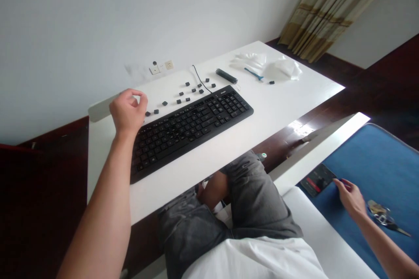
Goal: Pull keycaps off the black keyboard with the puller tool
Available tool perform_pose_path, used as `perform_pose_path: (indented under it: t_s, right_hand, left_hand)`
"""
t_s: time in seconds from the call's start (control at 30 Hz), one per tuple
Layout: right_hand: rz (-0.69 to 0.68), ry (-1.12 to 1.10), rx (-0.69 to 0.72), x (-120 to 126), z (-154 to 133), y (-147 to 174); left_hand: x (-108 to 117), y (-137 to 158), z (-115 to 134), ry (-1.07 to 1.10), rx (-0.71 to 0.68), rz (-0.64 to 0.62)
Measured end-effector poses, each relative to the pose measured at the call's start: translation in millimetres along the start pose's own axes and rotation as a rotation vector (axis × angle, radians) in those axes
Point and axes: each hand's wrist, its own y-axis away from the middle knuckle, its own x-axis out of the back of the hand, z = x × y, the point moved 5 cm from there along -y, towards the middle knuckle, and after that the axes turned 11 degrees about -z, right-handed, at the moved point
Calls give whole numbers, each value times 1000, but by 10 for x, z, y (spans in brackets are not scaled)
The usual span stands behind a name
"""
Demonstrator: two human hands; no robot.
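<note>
Open tabletop [203,159] separates the keyboard [193,128] from its near edge.

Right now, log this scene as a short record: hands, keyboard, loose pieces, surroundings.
Left hand: curled near the keyboard's left end; contents unclear
Right hand: fingers at the phone; grip unclear
Keyboard: black, on the white table
Loose keycaps: mostly scattered behind the keyboard
Also on table: long dark item, blue tool, plastic bags
Blue surface: phone, bunch of keys

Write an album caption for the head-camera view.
Loose keycaps behind a black keyboard; left hand curled, right hand near a phone.
</note>
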Motion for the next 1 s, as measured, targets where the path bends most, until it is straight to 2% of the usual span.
perform_pose_path:
  t_s: [0.13, 0.3, 0.43, 0.53, 0.6, 0.67, 0.77, 0.87, 0.93, 1.0]
  right_hand:
    - [-60, -193, -156, -176, 2, -112]
    - [-42, -289, -225, -200, 4, -136]
    - [105, -349, -226, 3, -61, -209]
    - [282, -387, -177, 299, -358, -492]
    - [431, -404, -122, 579, -779, -727]
    - [680, -475, 92, 960, -1431, -838]
    - [745, -568, 477, 1497, -2660, -707]
    - [609, -557, 817, 1915, -3898, -250]
    - [385, -499, 1082, 2035, -4661, 68]
    - [185, -412, 1332, 2045, -5314, 303]
  left_hand:
    - [5, 7, -6, 4, 26, -4]
    - [27, 18, 9, 3, 33, 6]
    - [115, 0, -50, -23, 38, 69]
    - [251, -17, -187, -38, 83, 183]
    - [331, -25, -313, -4, 117, 238]
    - [402, -20, -436, 41, 134, 315]
    - [475, 15, -587, 51, 168, 463]
    - [468, 34, -652, 73, 171, 497]
    - [446, 38, -651, 70, 175, 467]
    - [425, 40, -633, 65, 170, 427]
